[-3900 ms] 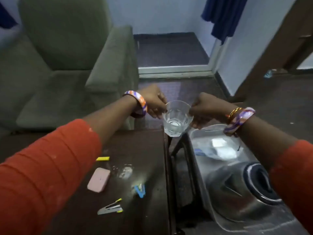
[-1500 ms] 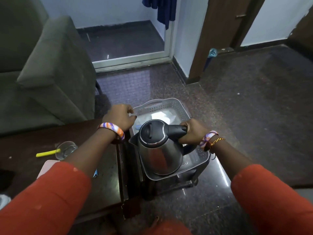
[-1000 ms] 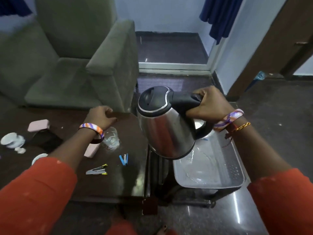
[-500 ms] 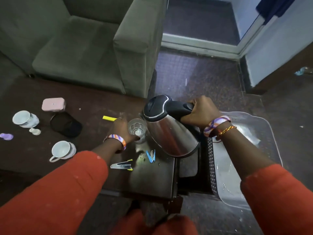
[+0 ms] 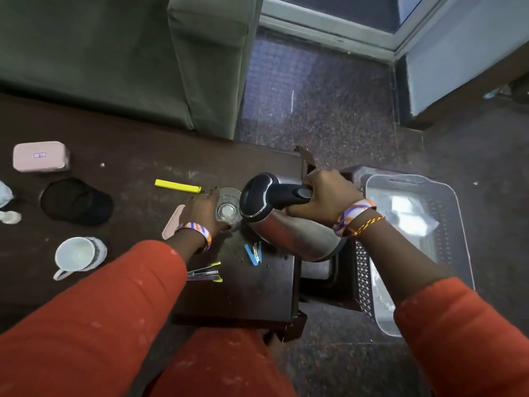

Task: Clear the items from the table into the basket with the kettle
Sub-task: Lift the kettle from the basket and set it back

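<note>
The dark wooden table (image 5: 137, 156) has clutter all over it, and the grey plastic basket (image 5: 455, 253) sits on the floor just off its right end. The steel kettle (image 5: 289, 233) is tipped over the table's right end, spout toward the drinking glass (image 5: 229, 209). Right hand (image 5: 323, 196) is wrapped around the kettle's black handle, left hand (image 5: 204, 213) is curled round the glass. Nearby: white mug (image 5: 76, 256), yellow marker (image 5: 177, 186), blue clothespin (image 5: 253, 253).
</note>
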Demonstrator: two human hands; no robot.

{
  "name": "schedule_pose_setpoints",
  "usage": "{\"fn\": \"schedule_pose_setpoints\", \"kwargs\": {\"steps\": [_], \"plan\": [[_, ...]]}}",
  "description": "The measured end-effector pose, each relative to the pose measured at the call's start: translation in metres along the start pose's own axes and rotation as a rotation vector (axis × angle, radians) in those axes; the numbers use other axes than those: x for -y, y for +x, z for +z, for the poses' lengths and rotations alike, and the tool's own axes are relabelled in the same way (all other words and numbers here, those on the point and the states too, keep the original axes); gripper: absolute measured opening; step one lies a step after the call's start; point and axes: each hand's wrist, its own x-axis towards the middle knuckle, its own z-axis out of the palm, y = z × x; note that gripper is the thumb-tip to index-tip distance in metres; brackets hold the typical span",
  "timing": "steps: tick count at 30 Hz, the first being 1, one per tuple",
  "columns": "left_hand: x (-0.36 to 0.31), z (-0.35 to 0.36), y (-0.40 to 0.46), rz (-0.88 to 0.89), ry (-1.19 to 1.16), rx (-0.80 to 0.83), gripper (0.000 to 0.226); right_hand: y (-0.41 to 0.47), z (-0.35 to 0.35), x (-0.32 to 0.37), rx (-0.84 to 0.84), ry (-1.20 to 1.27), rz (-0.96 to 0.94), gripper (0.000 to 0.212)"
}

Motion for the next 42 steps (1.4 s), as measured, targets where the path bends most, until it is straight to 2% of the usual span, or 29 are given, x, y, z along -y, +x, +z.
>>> {"fn": "schedule_pose_setpoints", "kwargs": {"steps": [6, 13, 23, 32, 42], "plan": [[0.002, -0.002, 0.006, 0.011, 0.029, -0.024, 0.083, 0.007, 0.001, 0.021, 0.04, -0.098, -0.015, 0.039], [0.007, 0.002, 0.01, 0.036, 0.042, -0.03, 0.087, 0.014, -0.003, 0.045, 0.07, -0.183, -0.056, 0.034], [0.013, 0.006, 0.011, 0.046, -0.018, -0.055, 0.084, 0.021, -0.004, 0.059, 0.113, -0.256, -0.056, 0.039], [0.012, 0.005, 0.009, 0.036, 0.014, -0.047, 0.093, 0.023, -0.008, 0.065, 0.104, -0.299, -0.045, 0.036], [0.009, 0.001, 0.006, 0.031, 0.026, -0.037, 0.092, 0.024, -0.009, 0.071, 0.113, -0.307, -0.057, 0.042]]}}
